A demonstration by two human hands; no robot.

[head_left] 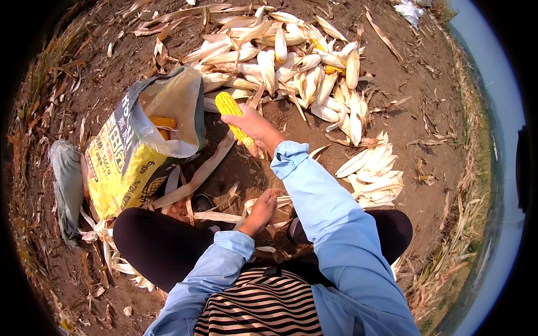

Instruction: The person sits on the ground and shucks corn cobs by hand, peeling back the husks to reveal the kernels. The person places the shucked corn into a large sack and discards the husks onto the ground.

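My right hand (256, 128) grips a husked yellow corn cob (228, 105) around its middle and lower part, tip pointing up and left. Just left of it stands an open yellow and black woven sack (126, 168) with a pale lining and a few husked cobs (163, 122) inside. My left hand (261, 212) is low between my knees with curled fingers; brown corn silk shows at its fingertips, and whether it holds any is unclear. Beyond my right hand lies a large heap of corn ears in dry husks (265, 63), some with yellow kernels showing.
Stripped husks (374, 176) are piled at the right, near my right knee. A grey-green folded sack (67, 185) lies left of the yellow sack. Long dry leaves (201, 176) cross the brown soil. A white bag (409, 12) lies at the far upper right.
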